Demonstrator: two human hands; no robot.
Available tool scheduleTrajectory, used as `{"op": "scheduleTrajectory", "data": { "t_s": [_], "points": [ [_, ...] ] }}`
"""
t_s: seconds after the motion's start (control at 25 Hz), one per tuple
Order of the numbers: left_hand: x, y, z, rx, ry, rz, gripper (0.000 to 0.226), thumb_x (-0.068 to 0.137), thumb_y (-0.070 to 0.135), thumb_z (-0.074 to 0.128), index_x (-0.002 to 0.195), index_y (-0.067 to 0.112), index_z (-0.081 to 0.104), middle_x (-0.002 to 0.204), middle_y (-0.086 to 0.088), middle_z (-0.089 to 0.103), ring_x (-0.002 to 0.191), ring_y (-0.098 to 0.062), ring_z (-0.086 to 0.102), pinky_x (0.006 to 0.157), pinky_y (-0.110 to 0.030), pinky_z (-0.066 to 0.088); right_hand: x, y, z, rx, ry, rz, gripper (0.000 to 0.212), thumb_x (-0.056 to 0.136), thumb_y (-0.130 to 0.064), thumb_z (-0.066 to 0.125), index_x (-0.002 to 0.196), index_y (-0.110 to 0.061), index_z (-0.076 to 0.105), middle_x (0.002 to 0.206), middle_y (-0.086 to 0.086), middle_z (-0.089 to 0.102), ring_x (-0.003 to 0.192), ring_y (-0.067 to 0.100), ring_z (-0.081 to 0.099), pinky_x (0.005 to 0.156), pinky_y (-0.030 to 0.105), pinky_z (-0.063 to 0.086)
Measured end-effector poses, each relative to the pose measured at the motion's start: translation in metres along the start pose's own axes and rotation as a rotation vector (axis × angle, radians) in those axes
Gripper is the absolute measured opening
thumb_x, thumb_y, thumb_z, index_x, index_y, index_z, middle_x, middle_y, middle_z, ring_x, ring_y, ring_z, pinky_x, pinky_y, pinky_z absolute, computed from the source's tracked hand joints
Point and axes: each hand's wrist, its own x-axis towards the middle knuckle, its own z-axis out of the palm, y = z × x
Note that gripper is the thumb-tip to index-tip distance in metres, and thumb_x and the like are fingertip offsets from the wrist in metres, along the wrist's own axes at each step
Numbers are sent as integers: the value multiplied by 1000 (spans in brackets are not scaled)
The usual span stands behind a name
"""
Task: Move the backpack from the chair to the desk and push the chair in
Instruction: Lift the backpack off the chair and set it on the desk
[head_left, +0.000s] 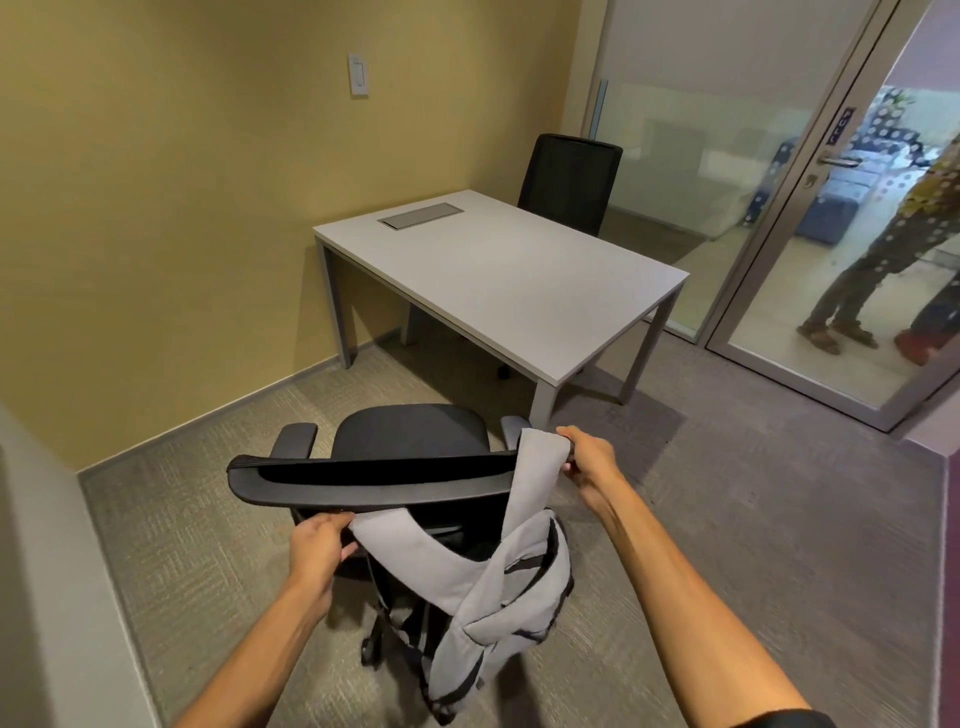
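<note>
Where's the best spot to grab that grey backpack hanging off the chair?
By its two wide shoulder straps near the top, from behind the chair. The backpack hangs from them over the backrest, so lifting upward should free it. The left hand and right hand already hold them.

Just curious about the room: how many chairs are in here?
2. One chair stands in front, a backpack hanging behind its back; the other is across the desk. None seems hidden.

Both forearms extend forward, bare. Left hand (319, 540) and right hand (589, 457): fingers closed on grey straps.
</note>
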Motion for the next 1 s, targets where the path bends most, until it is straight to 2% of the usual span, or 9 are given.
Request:
{"op": "scheduleTrajectory", "data": {
  "t_s": [0.12, 0.24, 0.48, 0.6, 0.68, 0.8, 0.92, 0.96, 1.0],
  "points": [
    [0, -7, 10, 94, -89, 35, 19, 96, 5, 57, 81, 5, 69, 89, -10, 71, 90, -21, 66, 80, -35, 54, -16, -17, -8, 213, 15, -22, 16, 92, -3, 61, 75, -3, 61, 66, 8, 55, 44, 11, 45, 31, 18, 32],
    [-5, -11, 17, 187, -203, 75, 19, 99, 12, 55, 89, 5, 71, 97, -11, 73, 94, -21, 67, 76, -30, 52, -31, -48, -18, 348, 13, -97, 15, 91, 1, 59, 76, -3, 60, 64, 7, 52, 35, 7, 42, 30, 16, 31],
    [-36, -13, 52, 302, -484, 111, 29, 99, 31, 53, 108, 13, 74, 112, -7, 74, 115, -22, 64, 105, -37, 46, -52, -124, -36, 506, 59, -297, 17, 92, -5, 63, 77, -8, 56, 53, 2, 45, 29, 4, 41, 33, 15, 35],
    [-63, -12, 68, 272, -647, 163, 60, 79, 69, 57, 114, 22, 66, 123, -5, 68, 124, -22, 58, 107, -31, 43, -64, -164, -48, 585, 38, -403, 20, 92, -5, 65, 76, -10, 54, 38, -6, 46, 30, 3, 44, 36, 14, 41],
    [-83, -13, 82, 367, -740, 218, 84, 51, 79, 76, 117, 33, 51, 134, -4, 58, 132, -19, 51, 109, -31, 40, -74, -189, -57, 606, 19, -467, 22, 92, -6, 66, 75, -11, 53, 37, -7, 45, 31, 3, 47, 37, 13, 43],
    [-104, -7, 115, 577, -596, 447, 113, 37, 72, 89, 128, 50, 26, 136, 9, 52, 129, -8, 48, 112, -36, 39, -89, -223, -68, 654, -5, -541, 18, 93, -8, 66, 78, -11, 55, 41, -6, 45, 35, 4, 52, 36, 12, 41],
    [-115, 11, 155, 486, -550, 416, 138, 43, 67, 89, 152, 37, 9, 132, 16, 46, 124, -6, 47, 109, -33, 40, -102, -252, -70, 733, -43, -608, 16, 93, -7, 65, 81, -9, 55, 47, -3, 46, 37, 4, 53, 37, 12, 40],
    [-115, 15, 166, 443, -542, 371, 131, 51, 60, 90, 154, 24, 18, 131, 15, 51, 123, -8, 52, 108, -33, 43, -105, -259, -69, 746, -62, -621, 17, 93, -6, 65, 80, -8, 55, 48, -2, 46, 37, 4, 53, 38, 12, 41],
    [-114, 18, 176, 403, -502, 339, 106, 61, 51, 88, 146, 11, 38, 127, 8, 61, 120, -15, 59, 103, -35, 49, -108, -264, -66, 742, -81, -629, 18, 92, -6, 66, 79, -8, 55, 48, -2, 47, 37, 4, 54, 38, 12, 42]
  ]
}}
